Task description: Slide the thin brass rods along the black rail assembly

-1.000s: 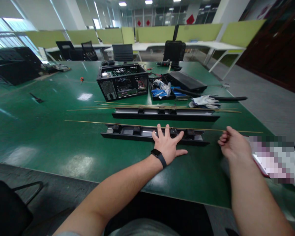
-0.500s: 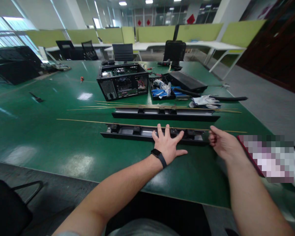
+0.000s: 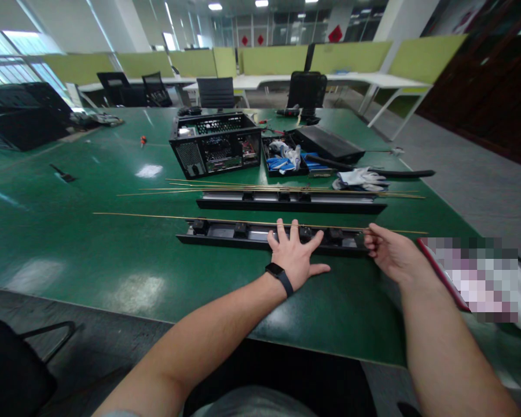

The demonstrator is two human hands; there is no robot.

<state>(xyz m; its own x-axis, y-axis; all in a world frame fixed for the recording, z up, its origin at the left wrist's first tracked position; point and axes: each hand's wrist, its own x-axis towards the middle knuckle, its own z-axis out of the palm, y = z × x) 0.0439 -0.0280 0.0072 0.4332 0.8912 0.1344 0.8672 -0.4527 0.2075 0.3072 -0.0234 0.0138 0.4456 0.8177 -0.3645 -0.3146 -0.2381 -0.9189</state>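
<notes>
A thin, straight, brass-coloured rod (image 3: 243, 222) lies lengthwise along the far edge of the nearer black rail (image 3: 243, 244) and projects past both ends (farther at the left). The rail is a long, shallow channel with a pale lining and dark blocks (image 3: 240, 230) set at intervals; it rests on the green table (image 3: 156, 266). Pixel blocks mask the object at right (image 3: 469, 278), so any lettering there is unreadable. Left hand (image 3: 296, 255): palm down, fingers spread and released, laid across the rail; whether the fingertips touch the rod cannot be told. Right hand (image 3: 388, 252): beside the rail's right end, thumb and forefinger pinching the rod, remaining fingers curled.
</notes>
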